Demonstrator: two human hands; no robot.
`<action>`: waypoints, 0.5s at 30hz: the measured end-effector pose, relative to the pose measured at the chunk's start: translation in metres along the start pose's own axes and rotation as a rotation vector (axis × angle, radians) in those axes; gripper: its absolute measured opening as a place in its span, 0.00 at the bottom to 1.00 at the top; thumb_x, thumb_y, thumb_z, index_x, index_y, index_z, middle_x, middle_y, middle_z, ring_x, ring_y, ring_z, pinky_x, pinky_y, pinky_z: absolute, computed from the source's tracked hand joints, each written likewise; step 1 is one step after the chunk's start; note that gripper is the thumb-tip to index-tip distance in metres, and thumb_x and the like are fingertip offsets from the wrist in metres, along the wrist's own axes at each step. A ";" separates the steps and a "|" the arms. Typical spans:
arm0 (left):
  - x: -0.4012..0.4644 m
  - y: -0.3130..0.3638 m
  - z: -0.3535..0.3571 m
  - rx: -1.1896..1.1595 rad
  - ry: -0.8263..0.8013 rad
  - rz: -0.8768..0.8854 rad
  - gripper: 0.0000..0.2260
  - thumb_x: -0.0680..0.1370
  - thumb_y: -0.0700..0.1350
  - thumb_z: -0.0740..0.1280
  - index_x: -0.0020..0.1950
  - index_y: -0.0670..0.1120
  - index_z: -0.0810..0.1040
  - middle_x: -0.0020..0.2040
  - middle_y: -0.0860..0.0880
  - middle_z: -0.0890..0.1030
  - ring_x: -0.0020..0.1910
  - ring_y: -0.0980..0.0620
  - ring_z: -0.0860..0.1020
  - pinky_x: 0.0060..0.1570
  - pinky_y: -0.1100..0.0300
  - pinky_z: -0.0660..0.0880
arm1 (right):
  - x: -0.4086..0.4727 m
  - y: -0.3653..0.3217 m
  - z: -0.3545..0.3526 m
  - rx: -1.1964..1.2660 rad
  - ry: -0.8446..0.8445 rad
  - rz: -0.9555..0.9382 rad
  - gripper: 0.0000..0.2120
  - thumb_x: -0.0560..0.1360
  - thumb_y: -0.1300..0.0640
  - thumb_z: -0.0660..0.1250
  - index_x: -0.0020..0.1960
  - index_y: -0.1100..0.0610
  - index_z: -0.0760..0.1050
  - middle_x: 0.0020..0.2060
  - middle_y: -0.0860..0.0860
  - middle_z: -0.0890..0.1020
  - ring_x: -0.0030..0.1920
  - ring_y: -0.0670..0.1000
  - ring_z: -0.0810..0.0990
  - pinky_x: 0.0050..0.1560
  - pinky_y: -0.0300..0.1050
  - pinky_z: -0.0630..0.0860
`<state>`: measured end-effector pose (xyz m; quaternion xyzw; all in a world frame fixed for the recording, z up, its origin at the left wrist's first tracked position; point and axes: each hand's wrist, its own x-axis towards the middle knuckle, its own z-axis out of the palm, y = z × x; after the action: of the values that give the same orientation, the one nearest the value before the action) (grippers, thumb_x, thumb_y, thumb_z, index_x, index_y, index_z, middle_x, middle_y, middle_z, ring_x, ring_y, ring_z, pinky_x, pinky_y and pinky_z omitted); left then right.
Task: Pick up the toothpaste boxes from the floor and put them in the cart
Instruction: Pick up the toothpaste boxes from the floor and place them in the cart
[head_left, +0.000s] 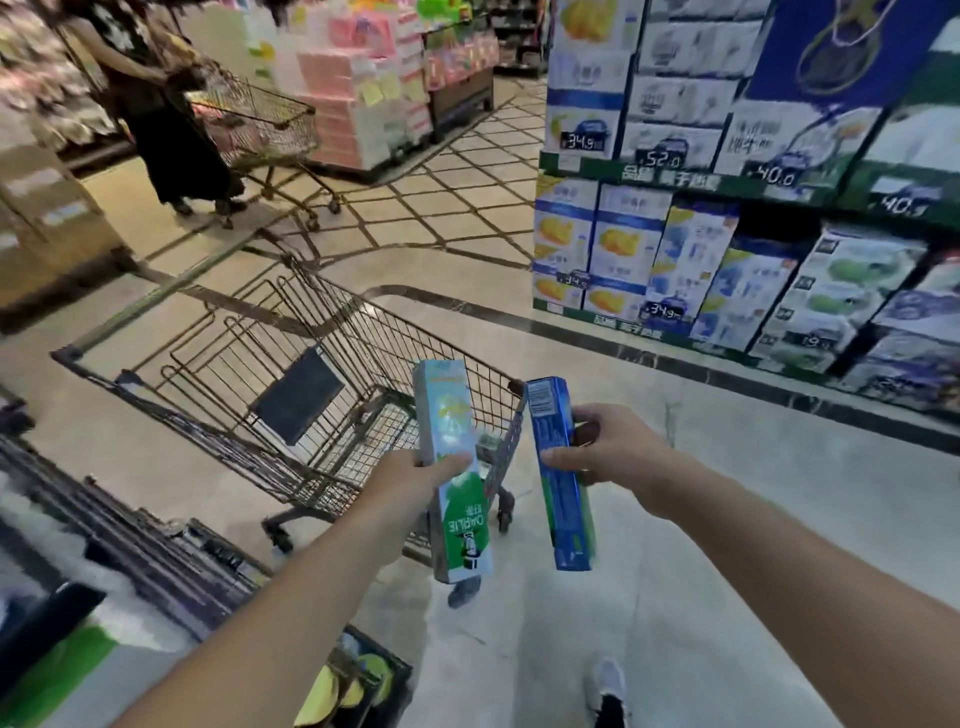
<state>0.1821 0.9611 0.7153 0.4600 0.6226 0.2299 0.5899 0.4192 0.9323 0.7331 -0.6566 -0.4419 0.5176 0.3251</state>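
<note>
Now we have both boxes off the floor: our left hand (415, 475) grips the green-and-white toothpaste box (453, 467), our right hand (602, 449) the blue toothpaste box (558, 478), both near the cart (291, 364)'s near corner. Next, we judge, reach over the rim and release inside.

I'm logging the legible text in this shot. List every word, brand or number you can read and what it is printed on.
"DARLIE": upside down on the green and white toothpaste box held in the left hand.
"34.9": price tag on the upper shelf.
"52.0": price tag beside it.
"40.0": price tag further right.
"34.9": price tag on the lower shelf.
Blue toothpaste box in the right hand: print too blurred to read.
</note>
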 end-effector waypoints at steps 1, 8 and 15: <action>0.012 0.006 0.005 -0.002 0.018 -0.007 0.13 0.75 0.52 0.74 0.53 0.44 0.81 0.46 0.45 0.87 0.45 0.42 0.85 0.49 0.40 0.81 | 0.015 -0.001 -0.009 -0.004 -0.011 0.002 0.20 0.69 0.60 0.78 0.59 0.56 0.77 0.44 0.51 0.85 0.42 0.49 0.85 0.40 0.44 0.83; 0.079 0.037 0.020 -0.092 0.148 -0.066 0.12 0.76 0.50 0.73 0.53 0.43 0.81 0.45 0.45 0.87 0.44 0.43 0.85 0.45 0.44 0.82 | 0.118 -0.018 -0.053 -0.077 -0.108 0.026 0.20 0.68 0.61 0.79 0.58 0.57 0.78 0.44 0.54 0.85 0.44 0.52 0.84 0.47 0.51 0.84; 0.121 0.024 -0.003 -0.226 0.286 -0.170 0.14 0.73 0.52 0.76 0.51 0.43 0.83 0.44 0.45 0.87 0.44 0.43 0.86 0.48 0.42 0.82 | 0.205 -0.042 -0.014 -0.189 -0.253 0.007 0.14 0.68 0.61 0.79 0.52 0.57 0.80 0.43 0.55 0.85 0.42 0.53 0.84 0.45 0.55 0.84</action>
<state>0.2007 1.0752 0.6730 0.2994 0.7069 0.3106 0.5606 0.4379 1.1377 0.6932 -0.6156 -0.5238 0.5532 0.2018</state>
